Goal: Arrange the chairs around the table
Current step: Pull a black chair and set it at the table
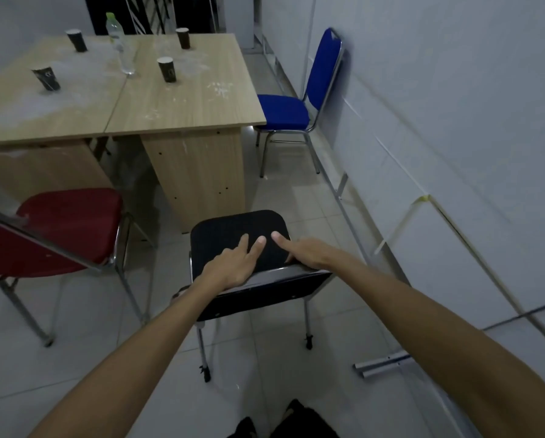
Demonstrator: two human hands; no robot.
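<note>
— How many chairs do you count?
— Three: a black chair [238, 238], a red chair [72, 222] and a blue chair [283, 110].
— And on the bench [201, 102]?
— Four dark paper cups: one [76, 40] by the far left corner, one [183, 37] at the far edge, one [166, 68] mid-bench, one [47, 78] near the left edge. One clear bottle [119, 42], too.
— Benches?
— Two tops, pushed together.

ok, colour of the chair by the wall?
Blue chair, seat and backrest, on a metal frame; head view.

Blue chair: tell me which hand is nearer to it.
Right. The right hand rests on the black chair's backrest on the blue chair's side; the left hand sits farther left.
</note>
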